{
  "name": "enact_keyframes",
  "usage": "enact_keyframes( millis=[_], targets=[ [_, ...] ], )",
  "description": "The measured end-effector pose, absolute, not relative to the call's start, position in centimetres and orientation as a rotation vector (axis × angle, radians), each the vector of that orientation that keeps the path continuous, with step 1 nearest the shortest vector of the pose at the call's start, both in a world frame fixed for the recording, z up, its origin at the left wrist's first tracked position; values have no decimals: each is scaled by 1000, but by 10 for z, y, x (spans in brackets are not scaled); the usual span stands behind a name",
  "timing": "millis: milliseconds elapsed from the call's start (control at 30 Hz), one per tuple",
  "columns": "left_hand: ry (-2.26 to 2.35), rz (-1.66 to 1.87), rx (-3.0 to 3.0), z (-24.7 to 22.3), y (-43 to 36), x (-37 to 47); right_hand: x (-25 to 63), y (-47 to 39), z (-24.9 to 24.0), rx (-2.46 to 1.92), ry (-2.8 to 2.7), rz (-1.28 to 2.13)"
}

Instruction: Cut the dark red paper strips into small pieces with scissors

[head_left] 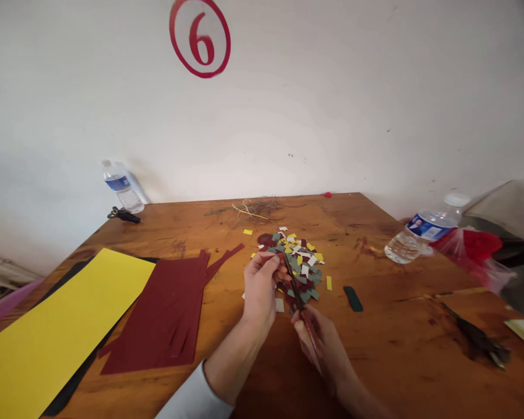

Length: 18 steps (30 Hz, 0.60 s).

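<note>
My left hand (pixel 263 282) is pinched closed over the near left side of a pile of small paper pieces (pixel 303 262); what it holds is too small to make out, perhaps a dark red bit. My right hand (pixel 317 340) is wrapped round a pair of scissors (pixel 300 305), whose blades point away from me, their tips beside my left fingers. White, yellow, grey-green and dark red pieces make up the pile. Left of my hands lies a dark red sheet (pixel 161 317) with several cut strips on it. A yellow sheet (pixel 65 331) overlaps a black one at the far left.
Bottles stand at the back left (pixel 123 187) and lean at the right (pixel 423 233). Thin wires (pixel 251 209) lie near the wall. A dark green piece (pixel 353 298) and a dark pointed tool (pixel 475 337) lie at right, near red netting (pixel 475 247). A black tool (pixel 124 216) sits back left.
</note>
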<state>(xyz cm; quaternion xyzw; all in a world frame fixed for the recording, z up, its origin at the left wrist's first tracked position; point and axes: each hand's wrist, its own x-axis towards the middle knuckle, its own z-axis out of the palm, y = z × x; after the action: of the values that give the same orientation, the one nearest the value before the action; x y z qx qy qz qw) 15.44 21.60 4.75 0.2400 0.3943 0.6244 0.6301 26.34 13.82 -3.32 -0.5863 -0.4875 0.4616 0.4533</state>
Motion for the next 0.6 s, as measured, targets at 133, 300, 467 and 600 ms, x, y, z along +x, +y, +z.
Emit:
enact_keyframes(
  millis=[133, 300, 467, 600],
  targets=[
    [1001, 1286, 656, 34, 222, 155, 263, 138, -36, -1419, -1165, 1170],
    [1125, 1242, 875, 22, 225, 155, 264, 137, -42, -1354, -1158, 1169],
    [1036, 1243, 734, 21, 214, 163, 264, 140, -47, -1303, -1184, 1142],
    [990, 1140, 569, 22, 197, 174, 263, 145, -38, -1352, -1203, 1155]
  ],
)
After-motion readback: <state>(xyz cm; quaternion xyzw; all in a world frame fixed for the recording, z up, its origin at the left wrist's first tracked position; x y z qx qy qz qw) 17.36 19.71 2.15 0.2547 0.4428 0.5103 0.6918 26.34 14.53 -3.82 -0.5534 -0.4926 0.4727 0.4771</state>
